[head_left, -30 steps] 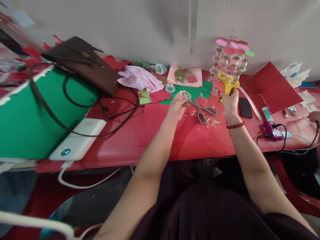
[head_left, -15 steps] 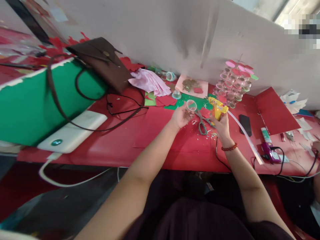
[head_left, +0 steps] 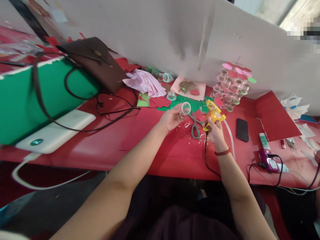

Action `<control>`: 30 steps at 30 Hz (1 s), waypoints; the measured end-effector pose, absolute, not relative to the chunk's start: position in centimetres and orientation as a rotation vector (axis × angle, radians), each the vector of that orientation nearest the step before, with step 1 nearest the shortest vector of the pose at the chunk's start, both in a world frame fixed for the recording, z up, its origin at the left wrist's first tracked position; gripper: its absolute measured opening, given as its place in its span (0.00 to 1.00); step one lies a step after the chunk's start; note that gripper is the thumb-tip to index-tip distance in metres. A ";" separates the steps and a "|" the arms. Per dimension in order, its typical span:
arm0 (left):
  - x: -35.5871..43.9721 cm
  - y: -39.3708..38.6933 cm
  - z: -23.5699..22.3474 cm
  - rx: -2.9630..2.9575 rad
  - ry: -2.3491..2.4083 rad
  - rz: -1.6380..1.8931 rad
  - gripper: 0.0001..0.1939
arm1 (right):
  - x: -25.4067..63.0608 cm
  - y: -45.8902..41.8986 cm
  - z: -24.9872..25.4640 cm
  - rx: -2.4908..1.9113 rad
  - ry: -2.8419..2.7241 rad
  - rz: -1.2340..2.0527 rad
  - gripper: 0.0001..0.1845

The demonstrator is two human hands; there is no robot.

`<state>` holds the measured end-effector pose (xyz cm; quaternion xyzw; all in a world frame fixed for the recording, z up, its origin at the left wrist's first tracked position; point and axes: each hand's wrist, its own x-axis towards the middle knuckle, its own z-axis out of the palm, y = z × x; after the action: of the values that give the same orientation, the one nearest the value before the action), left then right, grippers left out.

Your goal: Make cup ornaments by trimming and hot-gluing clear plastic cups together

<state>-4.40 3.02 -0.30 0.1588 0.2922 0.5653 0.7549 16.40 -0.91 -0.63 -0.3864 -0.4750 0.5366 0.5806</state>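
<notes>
A small clear plastic cup (head_left: pixel 186 108) is pinched in the fingers of my left hand (head_left: pixel 172 116), its round rim tilted toward me. My right hand (head_left: pixel 215 130) is wrapped round the handle of a yellow glue gun (head_left: pixel 213 112). From the gun's back hangs a long clear glue stick (head_left: pixel 230 136), and a black cord runs down from its grip. Between and below my hands lie grey-handled scissors (head_left: pixel 195 129) on red paper (head_left: pixel 150 133), among paper scraps. Another clear cup (head_left: pixel 171 96) stands on the table just past my left hand.
A stack of clear cups with coloured paper discs (head_left: pixel 231 85) stands against the wall. A phone (head_left: pixel 242 129), a purple plug adapter (head_left: pixel 268 160) and a red folder (head_left: pixel 277 116) lie to the right. Leftward are a brown bag (head_left: pixel 97 63), pink cloth (head_left: pixel 146 82) and white power bank (head_left: pixel 57 131).
The view has shifted slightly. The cup has turned its rim more toward upright, and the glue gun has rolled in my right hand so its grip and cord now show.
</notes>
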 end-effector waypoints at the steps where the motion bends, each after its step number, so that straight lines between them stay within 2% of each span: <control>1: -4.4 3.0 -0.3 0.343 0.625 1.234 0.16 | 16.3 -1.0 -0.6 -0.908 -1.165 1.248 0.25; 4: -4.2 2.8 -0.2 0.340 0.605 1.250 0.15 | 16.2 -1.2 -0.5 -0.911 -1.282 1.256 0.32; 18: -3.5 3.3 -1.7 0.355 0.665 1.205 0.08 | 14.9 -1.8 -1.3 -1.079 -1.320 1.160 0.38; 25: -3.7 3.5 -1.4 0.346 0.711 1.204 0.17 | 14.6 -2.0 -1.4 -1.036 -1.369 1.109 0.38; 30: -3.6 3.5 -1.5 0.377 0.721 1.173 0.17 | 14.4 -2.1 -1.7 -1.060 -1.460 1.076 0.38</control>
<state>-3.62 3.49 -1.52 0.1727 0.3308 0.5379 0.7559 14.36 -2.14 -1.75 -0.4378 -0.6029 0.4443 0.4974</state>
